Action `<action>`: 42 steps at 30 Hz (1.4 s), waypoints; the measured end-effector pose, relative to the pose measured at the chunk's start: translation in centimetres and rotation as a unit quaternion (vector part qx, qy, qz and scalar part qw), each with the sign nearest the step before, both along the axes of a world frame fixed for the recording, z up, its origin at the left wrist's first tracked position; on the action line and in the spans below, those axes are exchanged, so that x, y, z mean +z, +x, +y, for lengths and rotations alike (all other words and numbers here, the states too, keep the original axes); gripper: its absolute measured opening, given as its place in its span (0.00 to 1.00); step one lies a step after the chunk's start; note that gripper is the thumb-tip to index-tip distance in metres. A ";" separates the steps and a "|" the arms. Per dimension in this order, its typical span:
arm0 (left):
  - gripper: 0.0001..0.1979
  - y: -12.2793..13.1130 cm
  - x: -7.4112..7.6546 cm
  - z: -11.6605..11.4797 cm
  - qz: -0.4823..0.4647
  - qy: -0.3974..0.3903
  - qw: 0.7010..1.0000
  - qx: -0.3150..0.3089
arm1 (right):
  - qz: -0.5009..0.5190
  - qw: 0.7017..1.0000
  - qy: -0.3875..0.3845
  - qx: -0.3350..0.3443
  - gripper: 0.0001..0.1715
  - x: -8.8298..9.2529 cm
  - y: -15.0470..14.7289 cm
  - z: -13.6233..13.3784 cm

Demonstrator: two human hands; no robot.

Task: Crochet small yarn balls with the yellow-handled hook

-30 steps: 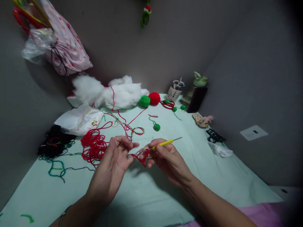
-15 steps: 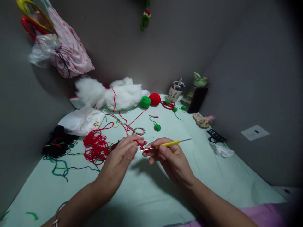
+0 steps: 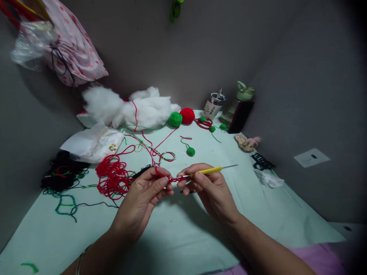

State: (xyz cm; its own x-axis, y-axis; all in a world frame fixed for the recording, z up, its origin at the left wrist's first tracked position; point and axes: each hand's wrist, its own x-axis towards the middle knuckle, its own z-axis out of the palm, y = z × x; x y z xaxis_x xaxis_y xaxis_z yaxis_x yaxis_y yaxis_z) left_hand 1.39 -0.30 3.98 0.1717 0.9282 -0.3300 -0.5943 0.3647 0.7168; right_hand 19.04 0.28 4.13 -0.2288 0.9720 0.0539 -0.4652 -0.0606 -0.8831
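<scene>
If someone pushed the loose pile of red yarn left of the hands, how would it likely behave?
The red yarn pile looks floppy: thin, tangled loops lying flat on the table. It would probably drag and smear out rather than slide whole. A strand runs to the left hand, so it may tug there.

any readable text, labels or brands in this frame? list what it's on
Nothing can be read for certain.
Paper cup at the back: dark printed marks on its label, too small and blurred to quote.
White bag: a gold round sticker, no legible letters.
Yellow crochet hook in the right hand: no visible marking.
</scene>
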 end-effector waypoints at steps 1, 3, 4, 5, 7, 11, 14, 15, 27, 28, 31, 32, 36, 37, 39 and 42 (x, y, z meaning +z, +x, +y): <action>0.14 -0.1 -0.2 -0.1 0.006 0.000 1.000 -0.003 | 0.000 1.000 -0.001 0.000 0.07 -0.1 0.0 0.0; 0.17 -0.2 -0.7 -0.2 0.020 0.001 1.000 -0.011 | -0.002 1.000 -0.005 -0.001 0.07 -0.2 -0.1 0.1; 0.18 -0.3 -0.9 -0.3 0.026 0.006 0.999 -0.017 | -0.006 1.000 -0.007 -0.002 0.07 -0.3 -0.2 0.1; 0.21 -0.3 -1.0 -0.4 0.032 0.013 0.999 -0.023 | -0.010 1.000 -0.010 -0.004 0.07 -0.4 -0.2 0.1; 0.27 -0.4 -1.3 -0.5 0.040 0.028 0.998 -0.038 | -0.020 1.000 -0.013 -0.008 0.08 -0.5 -0.2 0.1; 0.44 -0.4 -1.4 -0.5 0.050 0.038 0.996 -0.059 | -0.032 0.999 0.000 -0.002 0.08 -0.8 -0.3 0.1; 0.52 -0.4 -1.6 -0.5 0.071 0.047 0.994 -0.072 | -0.039 0.999 0.015 0.007 0.07 -0.9 -0.3 0.1; 0.54 -0.4 -1.6 -0.4 0.077 0.048 0.993 -0.076 | -0.040 0.999 0.019 0.010 0.07 -0.9 -0.3 0.1; 0.60 -0.9 -0.9 -0.3 0.062 0.071 0.989 -0.114 | -0.114 0.991 0.066 0.030 0.08 -1.4 -0.2 -0.3; 0.60 -0.8 -1.0 -0.3 0.060 0.073 0.989 -0.110 | -0.123 0.990 0.072 0.025 0.08 -1.4 -0.2 -0.4; 0.57 -0.7 -1.2 -0.4 0.054 0.081 0.991 -0.095 | -0.139 0.987 0.086 0.008 0.07 -1.3 -0.2 -0.6; 0.56 -0.6 -1.3 -0.5 0.055 0.082 0.991 -0.090 | -0.141 0.986 0.089 0.003 0.07 -1.2 -0.2 -0.6; 0.49 -0.4 -1.2 -0.8 0.064 0.069 0.993 -0.069 | -0.143 0.986 0.086 -0.010 0.08 -1.2 -0.2 -0.5; 0.46 -0.4 -1.1 -0.8 0.064 0.067 0.994 -0.065 | -0.144 0.986 0.087 -0.012 0.08 -1.2 -0.2 -0.5; 0.40 -0.3 -1.1 -0.9 0.063 0.070 0.994 -0.056 | -0.151 0.984 0.093 -0.016 0.08 -1.2 -0.2 -0.6; 0.38 -0.3 -1.4 -0.9 0.069 0.081 0.993 -0.051 | -0.167 0.981 0.099 -0.023 0.07 -0.9 -0.3 -0.7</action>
